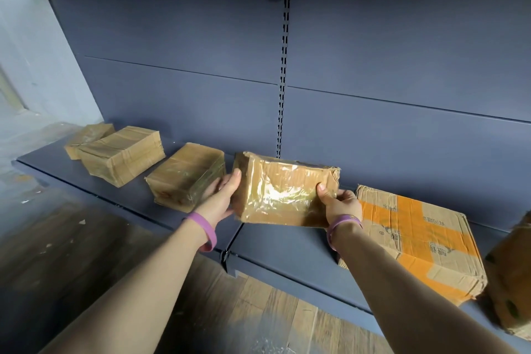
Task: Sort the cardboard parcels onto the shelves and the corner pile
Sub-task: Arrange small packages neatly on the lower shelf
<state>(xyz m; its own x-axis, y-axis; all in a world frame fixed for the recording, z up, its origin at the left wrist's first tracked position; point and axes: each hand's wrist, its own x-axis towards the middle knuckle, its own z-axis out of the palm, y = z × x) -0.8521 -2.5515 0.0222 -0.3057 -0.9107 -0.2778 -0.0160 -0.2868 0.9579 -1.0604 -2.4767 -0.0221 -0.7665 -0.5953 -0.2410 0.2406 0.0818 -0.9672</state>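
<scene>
The held parcel (283,191) is over the middle of the shelf (287,251), tilted with its broad face toward the person. Whether its lower edge touches the shelf cannot be determined.

**Grip.** The left hand (222,195) holds the left end: thumb on the upper left corner, fingers wrapped behind, out of sight. The right hand (342,204) holds the right end: thumb pressed on the broad face, fingers curled round behind.

**Handling (judgement).**
- Weight: probably light to moderate for its size.
- Stiffness: the cardboard is crushed and torn at the upper right corner, so the walls are likely to give under pressure.
- Surface: glossy clear tape covers the faces and is likely slippery. Take hold at opposite ends, as here, with support underneath rather than a pinch on the taped faces.

**Count.**
- Parcels in view: six.
  - One held.
  - Three to its left on the shelf, the far left two touching.
  - The orange-taped box (416,238) just right.
  - One cut off at the right edge.
- Purple wristbands: two, one per wrist.
</scene>
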